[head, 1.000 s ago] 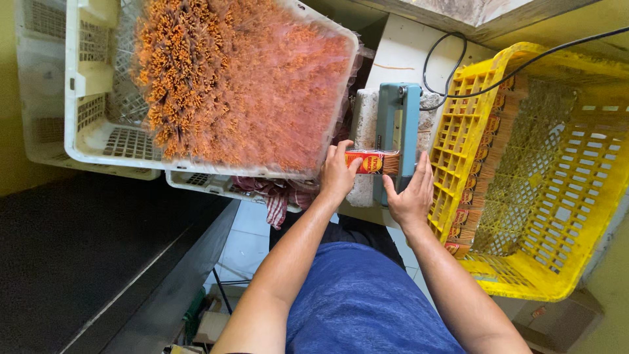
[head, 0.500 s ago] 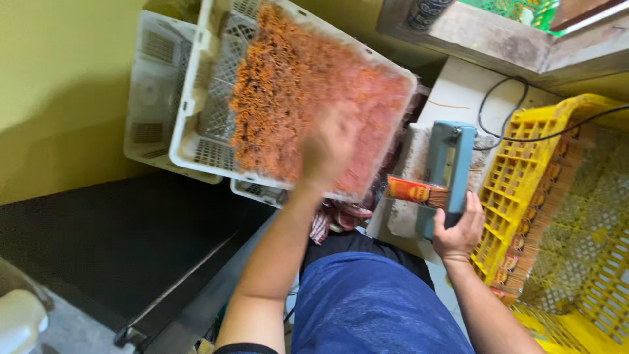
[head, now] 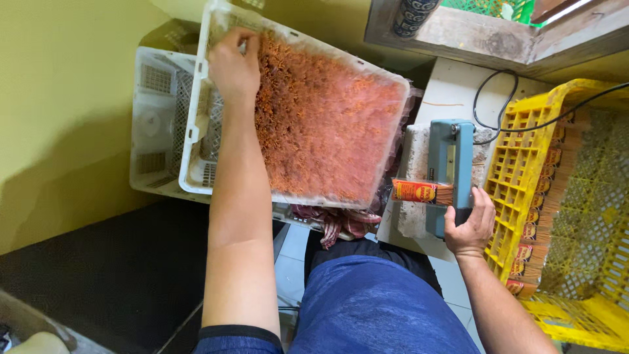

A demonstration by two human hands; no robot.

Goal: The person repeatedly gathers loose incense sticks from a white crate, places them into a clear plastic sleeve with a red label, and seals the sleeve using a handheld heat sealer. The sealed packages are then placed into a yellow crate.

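A white slotted crate point(head: 196, 164) heaped with thin orange sticks point(head: 327, 124) lies tilted in front of me. My left hand point(head: 232, 65) reaches to its far left corner, fingers curled down into the sticks. A blue heat sealer point(head: 452, 157) stands on a pale block to the right. My right hand point(head: 468, 223) grips the near end of its arm. A small orange-red packet point(head: 416, 191) of sticks lies beside the sealer, its open end under the arm.
A yellow crate point(head: 524, 151) at the right holds several filled packets point(head: 524, 255) lined along its wall. A second white crate point(head: 154, 124) sits under the first. A black cable point(head: 498, 92) runs from the sealer. A striped cloth point(head: 341, 223) hangs below the crate.
My left hand left the packet and travelled across the sticks to the crate's far left corner. My right hand shifted onto the sealer's arm, and the packet now rests at the sealer.
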